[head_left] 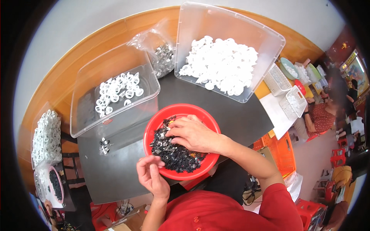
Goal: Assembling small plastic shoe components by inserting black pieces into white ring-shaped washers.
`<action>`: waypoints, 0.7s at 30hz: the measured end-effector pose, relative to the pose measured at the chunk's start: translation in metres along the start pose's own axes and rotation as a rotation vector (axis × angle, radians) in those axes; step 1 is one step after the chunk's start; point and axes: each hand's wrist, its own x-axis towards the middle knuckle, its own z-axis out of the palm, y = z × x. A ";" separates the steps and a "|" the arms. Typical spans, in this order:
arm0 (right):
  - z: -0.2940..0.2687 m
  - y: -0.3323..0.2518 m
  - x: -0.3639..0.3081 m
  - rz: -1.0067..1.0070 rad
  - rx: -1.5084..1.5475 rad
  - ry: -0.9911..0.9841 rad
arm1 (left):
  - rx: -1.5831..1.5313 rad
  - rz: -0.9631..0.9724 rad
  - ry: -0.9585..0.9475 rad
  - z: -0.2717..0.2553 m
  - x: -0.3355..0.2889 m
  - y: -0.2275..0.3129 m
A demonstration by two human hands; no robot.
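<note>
While the right hand (192, 135), loosely bent, rests among small black parts (173, 158) inside the red basin (210, 118), the left hand (155, 178) curls at its near-left rim; either grip's contents: cannot tell. Apparent step: picking through; next move likely calls for a fingertip pinch.

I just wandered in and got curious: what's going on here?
Someone in a red shirt has their right hand down among small black and silvery pieces in a red basin. Their left hand is at the basin's near left edge; whether it holds anything is unclear. Beyond, two clear bins hold white parts.
</note>
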 end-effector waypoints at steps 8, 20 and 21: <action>-0.072 0.081 -0.007 0.280 -0.322 0.532 | 0.603 0.202 -0.150 0.004 0.010 0.003; -0.102 0.172 0.013 0.629 -0.746 0.620 | 0.834 0.123 -0.233 0.006 0.015 0.001; -0.100 0.172 0.014 0.630 -0.746 0.620 | 0.848 0.136 -0.235 0.006 0.014 0.001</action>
